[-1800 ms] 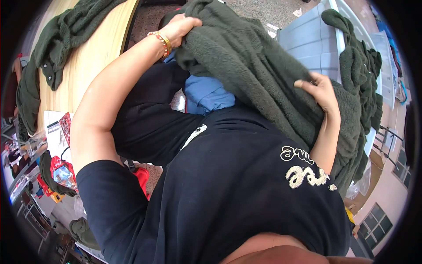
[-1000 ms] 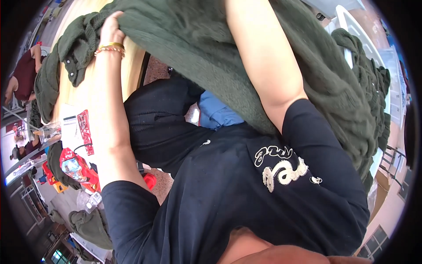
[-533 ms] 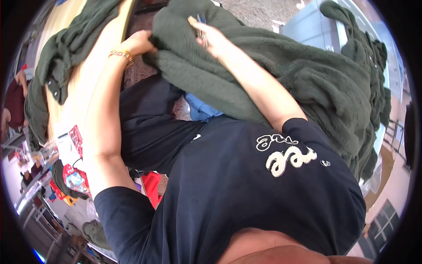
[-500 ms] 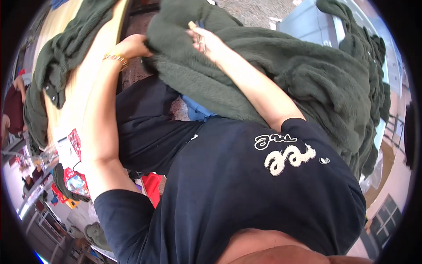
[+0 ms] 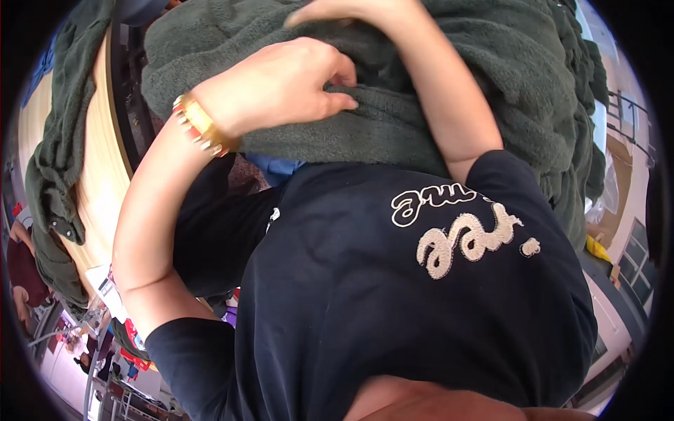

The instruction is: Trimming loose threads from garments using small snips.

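Observation:
A large dark green fleece garment is bunched up in front of my chest. My left hand, with a gold bracelet on its wrist, pinches a thick fold of the fleece between thumb and fingers. My right forearm crosses over the garment from the lower right. My right hand lies on the fleece at the top edge of the picture. It is partly cut off, so its grip is hidden. My dark navy shirt fills the lower half of the view.
A light wooden table runs along the left with another dark green garment draped on it. More green fleece hangs at the right. A bit of light blue cloth shows under the garment. Colourful clutter lies on the floor at lower left.
The view has closed in on the garment. My left hand has moved from the table side onto the fleece and pinched a fold; my right hand has reached farther up over it.

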A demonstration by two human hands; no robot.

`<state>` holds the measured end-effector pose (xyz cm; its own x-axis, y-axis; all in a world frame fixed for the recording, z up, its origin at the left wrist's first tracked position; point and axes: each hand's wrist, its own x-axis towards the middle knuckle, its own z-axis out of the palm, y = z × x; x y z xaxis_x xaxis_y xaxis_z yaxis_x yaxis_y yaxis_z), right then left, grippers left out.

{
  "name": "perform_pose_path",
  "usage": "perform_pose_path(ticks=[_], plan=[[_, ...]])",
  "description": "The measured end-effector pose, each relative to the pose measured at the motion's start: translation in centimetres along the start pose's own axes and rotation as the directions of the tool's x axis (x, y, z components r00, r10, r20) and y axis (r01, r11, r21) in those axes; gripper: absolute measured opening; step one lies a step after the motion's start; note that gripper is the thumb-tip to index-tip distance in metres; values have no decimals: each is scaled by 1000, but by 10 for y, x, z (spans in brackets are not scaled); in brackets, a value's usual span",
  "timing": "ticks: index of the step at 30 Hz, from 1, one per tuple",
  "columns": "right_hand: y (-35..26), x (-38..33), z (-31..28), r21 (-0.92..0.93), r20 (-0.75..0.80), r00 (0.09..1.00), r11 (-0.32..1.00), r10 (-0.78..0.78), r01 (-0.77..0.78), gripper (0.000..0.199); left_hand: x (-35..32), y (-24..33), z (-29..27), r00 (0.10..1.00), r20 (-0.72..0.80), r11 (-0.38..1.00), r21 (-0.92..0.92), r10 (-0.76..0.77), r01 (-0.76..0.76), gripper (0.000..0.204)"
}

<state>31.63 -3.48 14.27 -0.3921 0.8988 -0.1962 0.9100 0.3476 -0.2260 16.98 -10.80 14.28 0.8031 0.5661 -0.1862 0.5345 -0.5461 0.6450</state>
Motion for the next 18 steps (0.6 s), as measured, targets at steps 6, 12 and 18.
perform_pose_path(ticks=[6,12,18], plan=[[33,-47,-61,78,-309,936,986,166,-149,45,68,-77,73,933,-340,898,437,118,46,36],[29,-82,-79,291,-437,891,957,124,9,31,47,-84,-9,926,-213,856,-487,-311,175,17],[21,-87,-78,495,-667,730,819,145,289,22,-87,-101,-122,639,-426,376,-899,-641,-222,18]])
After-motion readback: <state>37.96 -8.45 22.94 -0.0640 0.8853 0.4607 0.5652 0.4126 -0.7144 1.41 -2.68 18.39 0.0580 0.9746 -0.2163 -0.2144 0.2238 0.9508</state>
